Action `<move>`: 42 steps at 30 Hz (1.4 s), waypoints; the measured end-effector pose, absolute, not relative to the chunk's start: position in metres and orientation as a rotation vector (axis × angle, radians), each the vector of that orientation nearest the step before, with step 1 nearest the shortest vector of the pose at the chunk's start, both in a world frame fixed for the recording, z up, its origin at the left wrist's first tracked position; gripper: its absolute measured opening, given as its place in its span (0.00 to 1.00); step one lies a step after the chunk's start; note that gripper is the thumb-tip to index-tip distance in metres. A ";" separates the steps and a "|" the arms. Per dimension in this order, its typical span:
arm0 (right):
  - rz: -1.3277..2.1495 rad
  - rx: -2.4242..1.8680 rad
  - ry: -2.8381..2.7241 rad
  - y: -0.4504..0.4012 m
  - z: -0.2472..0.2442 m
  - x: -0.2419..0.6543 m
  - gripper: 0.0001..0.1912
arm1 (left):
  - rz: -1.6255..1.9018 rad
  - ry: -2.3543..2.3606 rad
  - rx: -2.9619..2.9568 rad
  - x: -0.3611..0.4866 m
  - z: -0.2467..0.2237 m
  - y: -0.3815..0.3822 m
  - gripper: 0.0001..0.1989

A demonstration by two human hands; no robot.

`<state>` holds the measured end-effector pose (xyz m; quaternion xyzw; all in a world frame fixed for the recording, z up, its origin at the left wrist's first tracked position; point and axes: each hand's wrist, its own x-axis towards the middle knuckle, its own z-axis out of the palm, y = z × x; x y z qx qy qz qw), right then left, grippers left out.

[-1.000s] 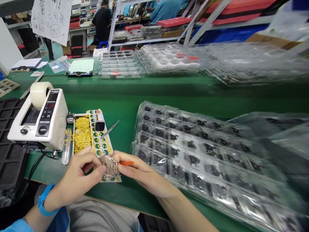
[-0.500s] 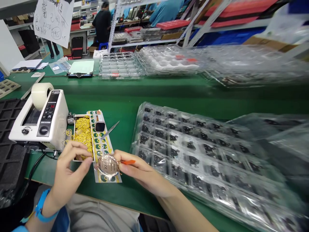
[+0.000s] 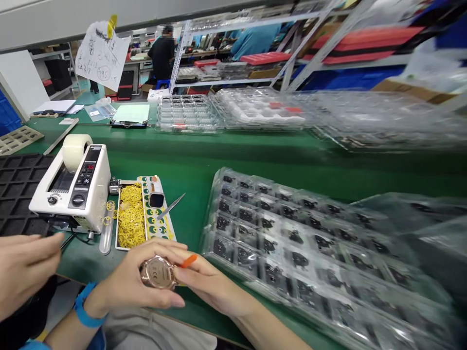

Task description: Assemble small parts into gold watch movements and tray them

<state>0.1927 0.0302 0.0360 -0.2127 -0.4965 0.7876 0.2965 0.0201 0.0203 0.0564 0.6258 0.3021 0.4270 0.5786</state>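
A rose-gold round watch case (image 3: pixel 161 273) shows its printed back, held low over the front of the bench. My left hand (image 3: pixel 127 279), with a blue band at its wrist, curls around the case from the left, fingers over the top and thumb below. From the right, my right hand (image 3: pixel 207 284) pinches the case's edge between thumb and fingers. An orange strip (image 3: pixel 188 261) sticks out between those fingers; its other end is hidden. Just beyond the hands lie a patterned sheet of round green-and-yellow stickers (image 3: pixel 167 232), pointed tweezers (image 3: pixel 171 206) and a small square watch-like piece (image 3: pixel 156 200).
Another person's hand (image 3: pixel 27 272) reaches in at left. A white tape dispenser (image 3: pixel 98 180) stands beside a narrow box of yellow rings (image 3: pixel 131 214). Stacked clear trays with black parts (image 3: pixel 268 221) cover the right. More clear trays (image 3: pixel 188 114) and a clipboard (image 3: pixel 130 114) sit behind.
My left hand has moved right from beside the ring box and closed around the watch case. Another person's hand has come in at left. The view has shifted.
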 end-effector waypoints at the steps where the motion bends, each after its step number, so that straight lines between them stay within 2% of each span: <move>1: 2.104 -0.582 -1.311 0.031 0.040 0.195 0.24 | 1.003 0.752 1.417 0.017 0.052 0.017 0.23; 4: 1.925 -0.775 -1.444 0.050 0.060 0.213 0.24 | 1.053 0.962 1.238 0.004 0.036 0.002 0.20; 6: 1.539 -1.091 -1.740 0.082 0.075 0.228 0.21 | 1.089 1.088 1.126 -0.005 0.026 -0.010 0.16; 8: 0.963 -1.632 -2.068 0.125 0.084 0.238 0.15 | 1.118 1.193 1.058 -0.013 0.017 -0.022 0.15; 9: 0.834 -1.766 -2.085 0.148 0.086 0.241 0.13 | 1.133 1.236 1.035 -0.017 0.014 -0.028 0.15; 13: 0.496 -2.100 -1.979 0.229 0.080 0.235 0.10 | 1.156 1.309 1.006 -0.022 0.008 -0.039 0.14; 16: 0.347 -2.195 -1.927 0.257 0.072 0.219 0.14 | 1.147 1.322 1.006 -0.023 0.004 -0.036 0.14; 19: 0.274 -2.159 -1.957 0.253 0.067 0.203 0.18 | 1.154 1.340 1.015 -0.026 0.002 -0.025 0.18; 23: 0.290 -2.059 -2.087 0.217 0.055 0.202 0.16 | 1.061 1.407 1.112 -0.030 0.004 -0.003 0.25; 29: 0.347 -2.001 -2.137 0.176 0.036 0.231 0.14 | 0.981 1.468 1.192 -0.030 0.004 0.021 0.15; 35: 0.368 -1.649 -2.231 0.161 0.041 0.205 0.16 | 1.055 1.517 1.209 -0.028 0.005 0.009 0.16; 42: 0.515 -1.553 -2.442 0.209 0.069 0.148 0.13 | 1.103 1.523 1.213 -0.028 0.000 -0.043 0.13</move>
